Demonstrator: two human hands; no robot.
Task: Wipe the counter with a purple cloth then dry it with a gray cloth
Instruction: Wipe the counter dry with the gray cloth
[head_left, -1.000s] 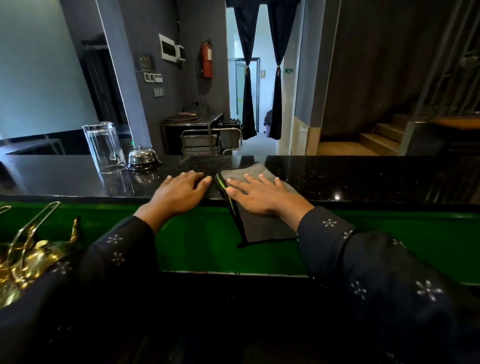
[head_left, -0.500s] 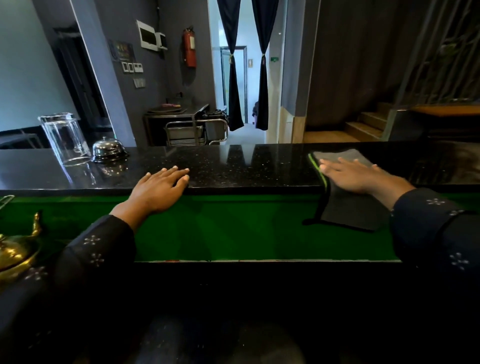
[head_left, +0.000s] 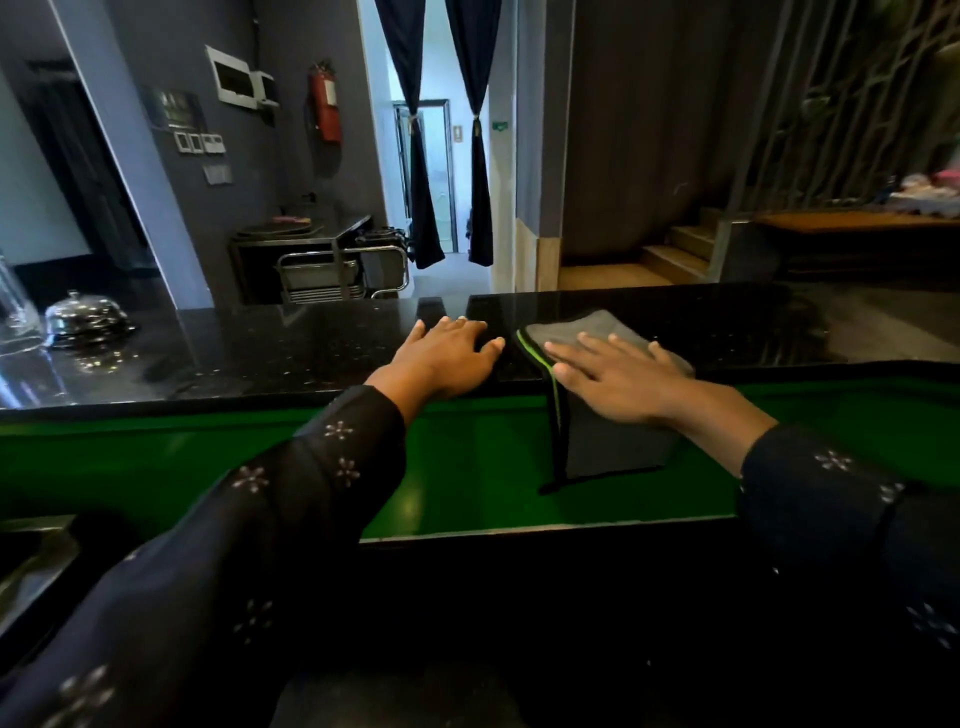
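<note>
1. Step in hand: the drying pass. The cloth on the surface (head_left: 260, 358) is the gray cloth (head_left: 597, 332); no purple cloth is visible, so the wiping step is judged complete or at least set aside.

2. Location of the gray cloth: it lies folded on the black polished surface, right of centre, with a green-stitched edge on its left side. Its near portion drapes over the front edge of the surface and hangs against the green panel (head_left: 467, 467) below.

3. Right hand (head_left: 618, 374): laid flat on top of the gray cloth, fingers straight and spread, pressing the cloth down against the surface. Nothing is clamped or pinched; the hand acts as a flat pad.

4. Left hand (head_left: 447, 358): resting palm-down on the bare surface just beside the cloth's left edge, fingers relaxed and extended, holding nothing. It appears to serve as a brace.

5. The two hands lie close together but do not touch.

6. Other items: a call bell (head_left: 85, 317) and a clear glass vessel (head_left: 15, 312) stand at the far left of the surface, well apart from the cloth.

7. Next move, as judged: slide the cloth sideways under steady, even downward pressure, keeping the palm flat so that the folded cloth does not bunch up.

8. Caution: the hanging portion may drag the cloth off the front edge if pressure is relaxed. Passes toward the left call for stopping short of the bell and the glass vessel, or lifting them clear first.
</note>
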